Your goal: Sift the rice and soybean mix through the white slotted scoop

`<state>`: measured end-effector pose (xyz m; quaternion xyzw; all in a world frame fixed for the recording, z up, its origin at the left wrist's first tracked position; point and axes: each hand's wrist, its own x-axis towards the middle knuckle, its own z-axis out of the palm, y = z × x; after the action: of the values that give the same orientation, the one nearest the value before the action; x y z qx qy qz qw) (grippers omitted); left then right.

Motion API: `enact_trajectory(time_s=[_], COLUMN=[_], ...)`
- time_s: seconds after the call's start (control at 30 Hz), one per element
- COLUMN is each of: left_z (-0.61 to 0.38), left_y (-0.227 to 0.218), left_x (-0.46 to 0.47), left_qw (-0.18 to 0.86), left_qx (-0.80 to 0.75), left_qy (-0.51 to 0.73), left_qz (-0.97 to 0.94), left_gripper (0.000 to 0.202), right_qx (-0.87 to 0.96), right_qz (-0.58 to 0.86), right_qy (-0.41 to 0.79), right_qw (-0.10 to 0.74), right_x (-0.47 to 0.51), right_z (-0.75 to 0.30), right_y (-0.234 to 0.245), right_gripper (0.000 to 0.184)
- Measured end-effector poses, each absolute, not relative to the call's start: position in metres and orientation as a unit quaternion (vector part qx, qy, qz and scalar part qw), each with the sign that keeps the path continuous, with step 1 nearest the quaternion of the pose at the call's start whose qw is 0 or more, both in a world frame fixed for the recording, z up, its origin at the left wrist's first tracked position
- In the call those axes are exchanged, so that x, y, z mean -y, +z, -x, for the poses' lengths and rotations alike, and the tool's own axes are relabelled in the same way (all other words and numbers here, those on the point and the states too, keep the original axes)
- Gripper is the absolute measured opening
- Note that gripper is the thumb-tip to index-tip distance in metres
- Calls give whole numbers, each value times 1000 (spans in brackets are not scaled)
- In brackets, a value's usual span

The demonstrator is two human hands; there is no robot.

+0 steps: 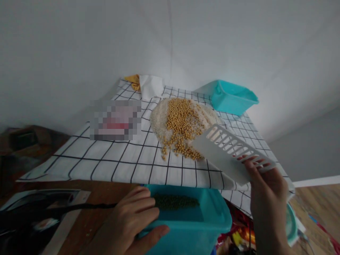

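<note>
My right hand grips the slotted scoop, its lip touching the soybean-rice pile on the checked cloth. My left hand clasps the teal bin below. Best, I judge: hold the scoop flat, bin steady.

Two turquoise tubs are being shown, one near tub and one far tub. One white slotted scoop and one checked cloth are being seen. One heap of yellow beans is being counted on one bed of white grains; the single beans are too many to be counted. Two hands are being shown, one left hand and one right hand
</note>
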<state>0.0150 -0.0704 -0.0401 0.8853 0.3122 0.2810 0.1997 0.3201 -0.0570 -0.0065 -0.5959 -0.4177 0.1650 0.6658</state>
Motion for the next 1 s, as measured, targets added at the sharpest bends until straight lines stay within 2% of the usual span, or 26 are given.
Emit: enact_trajectory(time_s=[0.43,0.67,1.0], left_z=[-15,-16,-18], left_y=[-40,-42,-40], left_x=[68,70,70], left_qw=[195,201,195], left_qx=[-307,-304,-301], left_qy=[301,290,295], left_qz=[-881,-885,-886], left_gripper=[32,31,31], right_qx=[358,297,328], right_qz=[601,652,673], right_qy=[141,152,180], right_qw=[701,681,638], right_x=[86,104,112], right_z=[-345,-337,-343], right_y=[4,9,0], right_gripper=[15,21,30])
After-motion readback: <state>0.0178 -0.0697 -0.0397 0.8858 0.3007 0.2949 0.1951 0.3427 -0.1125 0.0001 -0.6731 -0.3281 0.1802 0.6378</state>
